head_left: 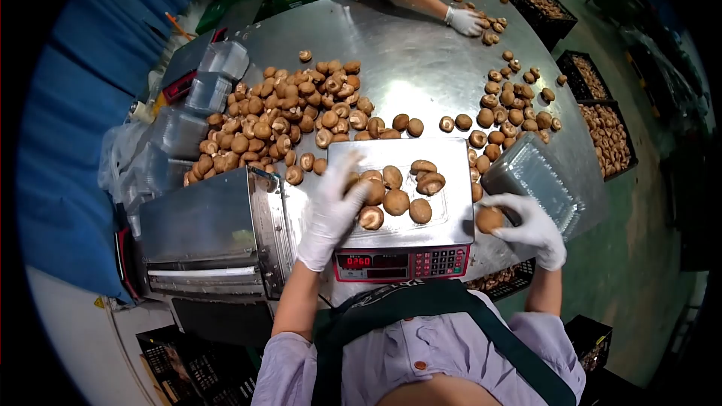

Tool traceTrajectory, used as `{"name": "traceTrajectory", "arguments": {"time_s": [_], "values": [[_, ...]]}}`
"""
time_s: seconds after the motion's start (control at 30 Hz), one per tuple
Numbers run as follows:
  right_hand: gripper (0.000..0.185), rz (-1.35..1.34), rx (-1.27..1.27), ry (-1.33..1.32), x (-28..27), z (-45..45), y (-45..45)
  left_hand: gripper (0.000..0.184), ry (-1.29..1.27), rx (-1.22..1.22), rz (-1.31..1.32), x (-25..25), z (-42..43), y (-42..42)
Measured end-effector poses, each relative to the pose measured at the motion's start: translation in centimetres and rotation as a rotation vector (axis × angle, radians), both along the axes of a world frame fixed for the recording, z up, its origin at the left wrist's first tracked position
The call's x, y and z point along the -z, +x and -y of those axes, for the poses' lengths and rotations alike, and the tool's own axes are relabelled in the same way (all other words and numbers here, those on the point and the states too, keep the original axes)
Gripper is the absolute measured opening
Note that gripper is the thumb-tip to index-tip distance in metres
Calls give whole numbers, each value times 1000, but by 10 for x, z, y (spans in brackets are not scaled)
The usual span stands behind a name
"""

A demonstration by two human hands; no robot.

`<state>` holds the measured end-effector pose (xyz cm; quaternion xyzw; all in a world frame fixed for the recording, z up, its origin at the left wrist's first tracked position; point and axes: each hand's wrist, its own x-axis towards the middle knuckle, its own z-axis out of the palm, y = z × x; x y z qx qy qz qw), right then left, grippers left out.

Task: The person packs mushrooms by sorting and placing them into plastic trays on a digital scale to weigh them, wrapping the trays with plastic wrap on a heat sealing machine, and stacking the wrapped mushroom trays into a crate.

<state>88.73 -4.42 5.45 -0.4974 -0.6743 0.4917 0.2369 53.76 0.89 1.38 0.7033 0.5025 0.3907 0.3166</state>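
My left hand (332, 207), in a white glove, is at the left edge of the scale's metal pan (451, 169). Its thumb and fingers are spread around a partly hidden brown mushroom, but motion blur hides whether they grip it. Several brown mushrooms (396, 201) lie on the pan, some cap up, one (371, 217) stem side up. The scale's red front panel (398, 262) shows red digits that look like 0260. To the right of the pan, my gloved right hand (530, 229) pinches a single mushroom (489, 219) between thumb and fingers.
A big mushroom pile (278, 109) lies behind left, with clear plastic trays (180, 131) beside it. Another stack of clear trays (538, 180) stands by my right hand. A metal machine (199, 225) is left. Across the table, a co-worker's gloved hand (464, 21) touches mushrooms. Filled crates (605, 135) stand right.
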Motion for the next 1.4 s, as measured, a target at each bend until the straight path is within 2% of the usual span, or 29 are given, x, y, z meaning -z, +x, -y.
{"name": "traceTrajectory", "arguments": {"time_s": [0.03,0.1,0.13,0.17,0.2,0.23,0.3,0.33,0.37,0.43,0.5,0.57,0.63,0.73,0.83,0.87,0.9,0.97,1.03,1.1,1.2,1.23,1.3,1.33,1.4], "values": [[53,60,32,-59,2,13,16,41,-32,-76,148,-3,-1,-9],[56,237,32,-285,4,40,43,35,-39,-289,94,-4,1,-31],[54,299,28,-336,10,53,54,31,-43,-355,159,5,1,-42],[53,363,22,-390,16,67,63,30,9,-381,83,23,-2,-59],[54,523,-34,-189,28,83,70,29,-45,-421,112,30,1,-67],[54,518,-43,-200,24,86,67,28,-93,-462,142,36,4,-74],[53,687,180,-441,13,93,58,29,-77,-485,81,60,9,-89],[51,571,160,-331,18,97,59,29,-124,-500,5,64,13,-92],[51,564,156,-336,18,96,53,29,-166,-512,-70,68,15,-95],[48,403,98,-132,8,83,28,32,-229,-492,-77,90,18,-101],[46,352,89,-133,1,70,8,36,-312,-478,-171,100,21,-100],[46,217,7,-88,-2,57,-7,39,-405,-475,-93,101,23,-94],[43,196,-40,-23,-1,45,-18,41,-392,-444,-314,102,22,-93],[40,41,-100,3,-5,31,-35,41,-443,-429,-249,110,22,-89],[38,70,-49,-15,-9,21,-49,44,-403,-386,-330,111,22,-81],[37,72,-50,26,-5,19,-48,47,-496,-374,-358,111,22,-79],[37,69,-63,40,-1,18,-48,49,-445,-366,-310,121,23,-79],[33,82,-33,21,6,15,-47,51,-317,-347,-372,158,18,-86],[32,68,-38,25,8,13,-49,48,-356,-385,-394,139,15,-78],[32,68,-11,12,10,12,-48,42,-524,-392,-374,120,8,-74],[32,51,9,-13,13,9,-49,38,-520,-530,-366,118,-11,-77],[32,33,25,-48,13,11,-48,35,-437,-561,-385,106,-15,-75],[32,36,36,-57,15,11,-46,38,-161,-535,-388,114,-30,-81],[32,37,44,-63,16,11,-46,38,-162,-534,-387,115,-39,-81],[32,37,40,-53,23,11,-43,44,-95,-377,-533,113,-55,-77]]}}
